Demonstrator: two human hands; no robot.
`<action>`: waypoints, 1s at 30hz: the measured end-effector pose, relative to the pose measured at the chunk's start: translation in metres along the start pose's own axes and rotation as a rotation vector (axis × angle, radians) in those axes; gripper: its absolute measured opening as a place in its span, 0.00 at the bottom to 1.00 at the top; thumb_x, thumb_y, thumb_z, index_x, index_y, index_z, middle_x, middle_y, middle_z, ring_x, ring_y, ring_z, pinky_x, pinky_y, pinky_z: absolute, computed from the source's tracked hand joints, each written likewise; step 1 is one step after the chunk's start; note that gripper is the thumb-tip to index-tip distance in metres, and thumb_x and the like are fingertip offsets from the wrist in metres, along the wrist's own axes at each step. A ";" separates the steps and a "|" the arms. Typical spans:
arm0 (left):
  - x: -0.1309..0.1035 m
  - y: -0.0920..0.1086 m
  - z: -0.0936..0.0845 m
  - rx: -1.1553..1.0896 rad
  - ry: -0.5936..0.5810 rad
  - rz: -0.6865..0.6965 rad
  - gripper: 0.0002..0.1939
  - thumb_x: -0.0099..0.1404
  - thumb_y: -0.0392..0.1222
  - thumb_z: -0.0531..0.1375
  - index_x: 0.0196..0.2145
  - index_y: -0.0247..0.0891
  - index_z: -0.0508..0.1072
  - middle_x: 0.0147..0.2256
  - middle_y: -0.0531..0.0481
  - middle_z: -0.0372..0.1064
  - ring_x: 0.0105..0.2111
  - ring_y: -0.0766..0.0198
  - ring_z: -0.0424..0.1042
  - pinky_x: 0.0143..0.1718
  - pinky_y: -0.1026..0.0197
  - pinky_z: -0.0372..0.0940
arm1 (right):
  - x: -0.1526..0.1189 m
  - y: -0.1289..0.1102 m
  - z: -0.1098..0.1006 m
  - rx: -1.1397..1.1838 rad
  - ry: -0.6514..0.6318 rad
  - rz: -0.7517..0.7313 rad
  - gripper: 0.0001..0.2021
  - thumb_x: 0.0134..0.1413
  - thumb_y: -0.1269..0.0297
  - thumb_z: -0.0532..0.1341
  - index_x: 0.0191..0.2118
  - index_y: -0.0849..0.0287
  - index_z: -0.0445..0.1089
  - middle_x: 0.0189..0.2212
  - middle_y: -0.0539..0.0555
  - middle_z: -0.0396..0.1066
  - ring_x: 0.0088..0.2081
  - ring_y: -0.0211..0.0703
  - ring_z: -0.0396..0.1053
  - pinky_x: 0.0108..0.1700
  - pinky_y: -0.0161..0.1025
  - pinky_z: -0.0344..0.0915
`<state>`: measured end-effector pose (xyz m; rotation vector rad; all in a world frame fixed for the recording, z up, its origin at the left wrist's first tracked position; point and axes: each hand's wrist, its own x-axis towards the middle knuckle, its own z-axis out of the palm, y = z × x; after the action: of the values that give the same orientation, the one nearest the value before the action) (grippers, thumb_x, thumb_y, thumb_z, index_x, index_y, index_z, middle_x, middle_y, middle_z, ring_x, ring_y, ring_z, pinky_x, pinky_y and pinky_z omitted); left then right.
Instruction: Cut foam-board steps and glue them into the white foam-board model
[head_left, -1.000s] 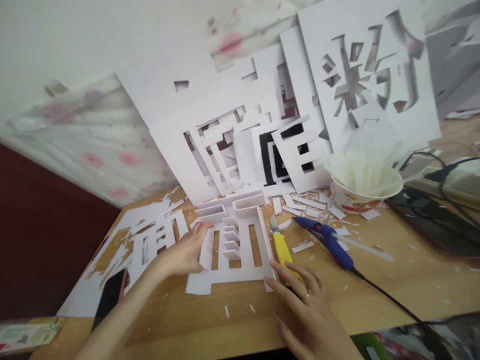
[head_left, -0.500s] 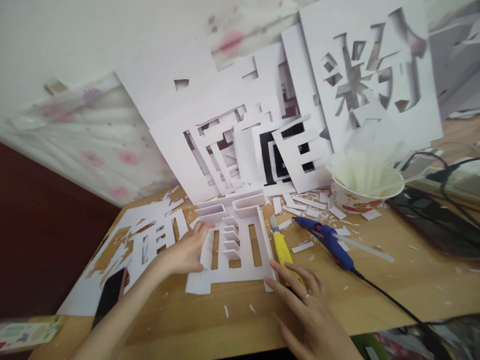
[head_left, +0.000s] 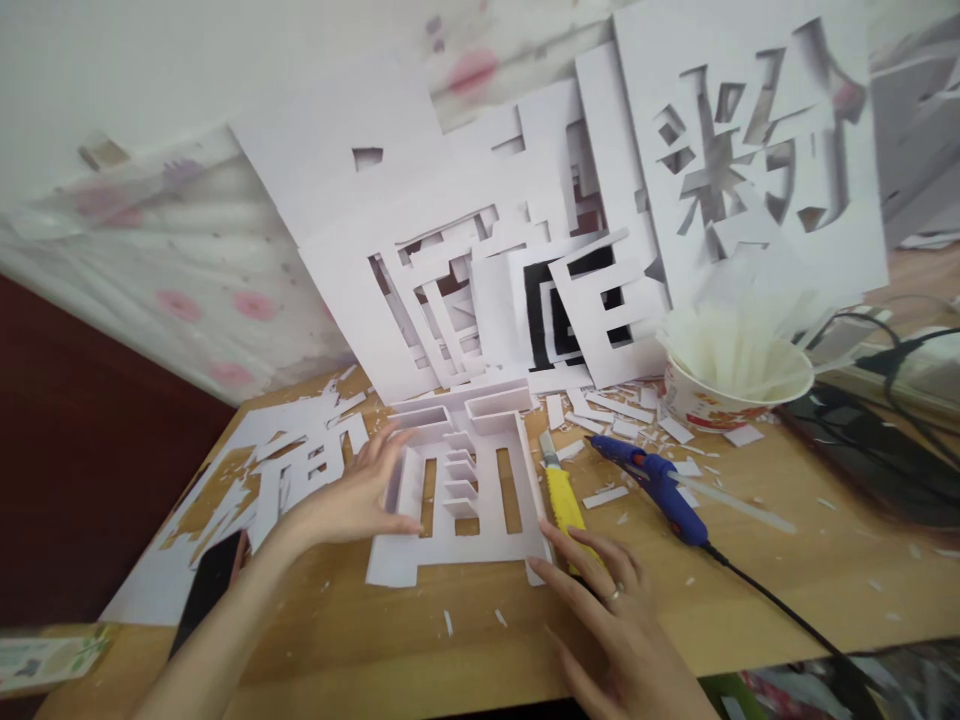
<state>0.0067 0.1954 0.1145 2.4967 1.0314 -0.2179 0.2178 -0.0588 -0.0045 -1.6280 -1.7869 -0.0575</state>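
Observation:
A white cut-out character with upright strips (head_left: 484, 545) lies on the wooden table, with several slots and small standing walls in its middle. My left hand (head_left: 360, 500) is at its left side, fingers along the outside of the left wall and thumb on the inside, gripping that wall. Fingertips of my right hand (head_left: 600, 590) touch the lower right wall, the fingers spread. Beside that hand lies a yellow utility knife (head_left: 562, 500), its lower end partly hidden by the fingers. A blue glue gun (head_left: 667, 490) rests farther right.
Cut white sheets (head_left: 322, 230) lean against the wall behind. A paper bowl (head_left: 697, 400) of translucent sticks stands at the right, near a dark device (head_left: 862, 460) and cables. White scraps (head_left: 615, 405) litter the table; a phone (head_left: 210, 585) lies at the left.
My left hand has shifted left, its fingers moving to the outside of the left wall. The view has turned slightly. My right hand stays at the right wall.

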 end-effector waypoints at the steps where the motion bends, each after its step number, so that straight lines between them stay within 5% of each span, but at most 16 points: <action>1: -0.001 -0.003 0.001 -0.034 0.097 0.013 0.47 0.57 0.56 0.65 0.67 0.47 0.47 0.71 0.38 0.35 0.70 0.41 0.40 0.66 0.36 0.46 | 0.000 0.000 0.000 0.001 0.006 -0.004 0.32 0.48 0.71 0.59 0.62 0.52 0.63 0.68 0.53 0.55 0.61 0.59 0.56 0.56 0.57 0.61; 4: -0.004 -0.013 0.013 -0.117 0.482 0.020 0.23 0.68 0.56 0.55 0.58 0.48 0.63 0.65 0.45 0.54 0.67 0.52 0.52 0.67 0.44 0.48 | 0.000 0.001 0.002 -0.002 0.018 -0.006 0.30 0.50 0.71 0.58 0.61 0.52 0.64 0.68 0.53 0.56 0.61 0.59 0.57 0.55 0.56 0.62; 7: -0.003 -0.023 0.037 -0.184 0.703 -0.065 0.17 0.70 0.55 0.53 0.48 0.45 0.72 0.58 0.44 0.63 0.63 0.53 0.59 0.67 0.44 0.50 | 0.000 0.002 0.003 -0.018 0.022 -0.008 0.29 0.50 0.72 0.59 0.61 0.53 0.64 0.67 0.53 0.57 0.61 0.59 0.57 0.55 0.55 0.62; 14: 0.005 -0.035 0.078 -0.508 0.610 -0.139 0.22 0.70 0.58 0.52 0.52 0.46 0.74 0.64 0.46 0.59 0.66 0.54 0.54 0.67 0.46 0.49 | -0.002 0.007 0.011 -0.039 0.070 -0.041 0.29 0.52 0.72 0.59 0.62 0.52 0.62 0.65 0.54 0.60 0.59 0.58 0.60 0.54 0.54 0.64; 20: 0.008 -0.039 0.079 -0.581 0.573 -0.129 0.23 0.66 0.57 0.58 0.53 0.46 0.75 0.65 0.46 0.58 0.66 0.53 0.54 0.65 0.46 0.54 | -0.009 0.015 0.016 -0.060 0.001 -0.025 0.29 0.53 0.71 0.61 0.62 0.50 0.61 0.62 0.59 0.63 0.59 0.59 0.62 0.54 0.56 0.66; 30: 0.011 -0.041 0.088 -0.680 0.568 -0.168 0.24 0.63 0.58 0.58 0.53 0.47 0.76 0.65 0.46 0.58 0.67 0.50 0.53 0.66 0.46 0.53 | -0.009 0.032 0.022 -0.204 0.095 -0.197 0.23 0.52 0.69 0.64 0.55 0.56 0.68 0.54 0.65 0.70 0.53 0.57 0.69 0.47 0.51 0.72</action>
<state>-0.0132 0.1893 0.0193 1.8663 1.2568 0.7178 0.2353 -0.0494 -0.0389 -1.5531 -1.9119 -0.4128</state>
